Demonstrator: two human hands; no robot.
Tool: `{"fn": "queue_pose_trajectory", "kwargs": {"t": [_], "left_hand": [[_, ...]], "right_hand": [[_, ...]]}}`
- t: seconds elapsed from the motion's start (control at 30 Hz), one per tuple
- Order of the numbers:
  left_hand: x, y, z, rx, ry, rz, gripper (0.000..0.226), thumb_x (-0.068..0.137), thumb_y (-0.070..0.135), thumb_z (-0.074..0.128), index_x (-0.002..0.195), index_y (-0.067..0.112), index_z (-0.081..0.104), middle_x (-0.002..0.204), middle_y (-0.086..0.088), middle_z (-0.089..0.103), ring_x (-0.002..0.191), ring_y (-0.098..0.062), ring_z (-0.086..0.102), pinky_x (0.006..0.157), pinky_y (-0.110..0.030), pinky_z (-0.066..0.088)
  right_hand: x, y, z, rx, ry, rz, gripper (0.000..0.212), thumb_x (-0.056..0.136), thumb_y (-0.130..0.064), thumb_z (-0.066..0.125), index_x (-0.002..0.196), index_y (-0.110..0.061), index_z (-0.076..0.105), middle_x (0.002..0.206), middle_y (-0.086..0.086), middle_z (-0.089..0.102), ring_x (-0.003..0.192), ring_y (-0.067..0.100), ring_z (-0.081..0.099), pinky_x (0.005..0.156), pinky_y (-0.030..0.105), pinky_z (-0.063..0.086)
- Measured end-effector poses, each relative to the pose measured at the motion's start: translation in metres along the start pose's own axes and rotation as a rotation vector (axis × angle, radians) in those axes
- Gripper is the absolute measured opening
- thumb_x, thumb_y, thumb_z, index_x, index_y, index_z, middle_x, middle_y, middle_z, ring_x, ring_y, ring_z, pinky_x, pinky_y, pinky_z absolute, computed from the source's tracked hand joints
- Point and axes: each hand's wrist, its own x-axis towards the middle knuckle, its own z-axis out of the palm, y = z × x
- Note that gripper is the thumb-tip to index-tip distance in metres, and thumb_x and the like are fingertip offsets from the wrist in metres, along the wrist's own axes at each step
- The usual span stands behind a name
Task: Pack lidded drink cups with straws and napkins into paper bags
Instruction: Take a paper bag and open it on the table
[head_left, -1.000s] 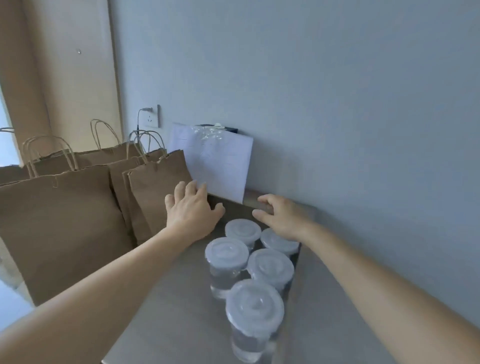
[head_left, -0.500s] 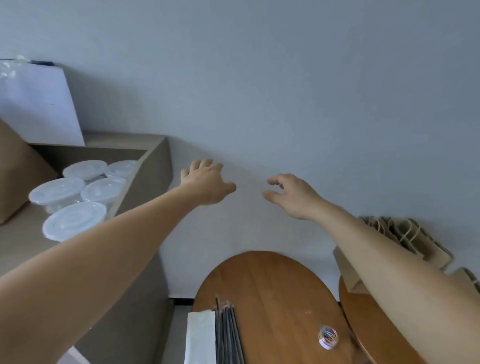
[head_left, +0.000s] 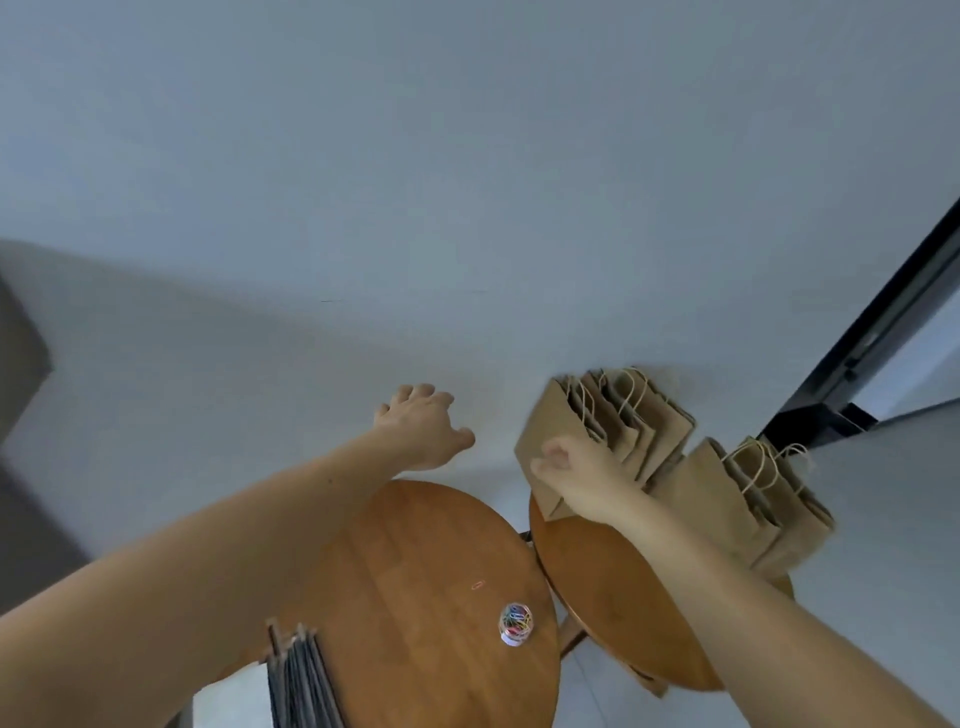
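My right hand (head_left: 576, 478) is against the near face of the front bag in the row of bags (head_left: 628, 431). These stand on the right table (head_left: 613, 597) and lean on the wall (head_left: 467, 208). The fingers are curled, but the blur keeps me from telling whether they already pinch paper. My left hand (head_left: 423, 431) hangs in the air past the far edge of the left table (head_left: 415, 561), fingers loosely spread, holding nothing. A second row (head_left: 748, 504) stands just right of the first. The straws (head_left: 301, 680) and napkins (head_left: 223, 701) lie at the near edge of the left table; the cups are out of view.

The bags are flat and packed tight, with their twine handles close together. I judge that a pull on one could drag its neighbours along or topple the row, which stands near the table's rim. The jar (head_left: 516, 623) of clips sits near the gap between the tables, and an arm swinging back could knock it.

Half a second ago the cups on their shelf were at the left of the view, and my right hand was open in mid-air, short of the bags. Now the view has swung right, the cups are gone from it, and that hand has reached the row — the left has stayed open.
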Motion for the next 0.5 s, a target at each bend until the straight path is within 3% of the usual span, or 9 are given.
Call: {"fn": "queue_pose_trajectory", "kwargs": {"t": [0.17,0.33,0.5], "left_hand": [[0.04,0.038,0.032,-0.008,-0.059,0.03,0.07,0.091,0.054,0.047,0.151,0.023,0.03,0.16,-0.003,0.023,0.147,-0.027,0.013,0.115,-0.049,0.021],[0.073,0.088,0.072,-0.024,-0.123,0.026,0.068,0.093,0.052,0.047,0.151,0.022,0.031,0.159,-0.003,0.024,0.147,-0.027,0.013,0.115,-0.049,0.02],[0.111,0.149,0.12,-0.031,-0.198,0.026,0.066,0.093,0.051,0.049,0.151,0.023,0.033,0.159,-0.003,0.027,0.147,-0.028,0.016,0.115,-0.05,0.023]], "right_hand": [[0.017,0.065,-0.007,-0.002,0.041,0.106,0.053,0.098,-0.044,0.052,0.142,-0.015,0.047,0.139,0.002,0.055,0.124,0.017,0.052,0.101,0.035,0.045],[0.041,0.148,-0.015,0.013,0.07,0.208,0.032,0.096,-0.042,0.055,0.116,-0.019,0.062,0.114,0.001,0.065,0.096,0.017,0.062,0.082,0.033,0.051],[0.059,0.243,-0.038,-0.088,0.162,0.384,0.048,0.096,-0.047,0.05,0.136,-0.02,0.052,0.13,0.0,0.057,0.106,0.021,0.059,0.079,0.031,0.044]]}}
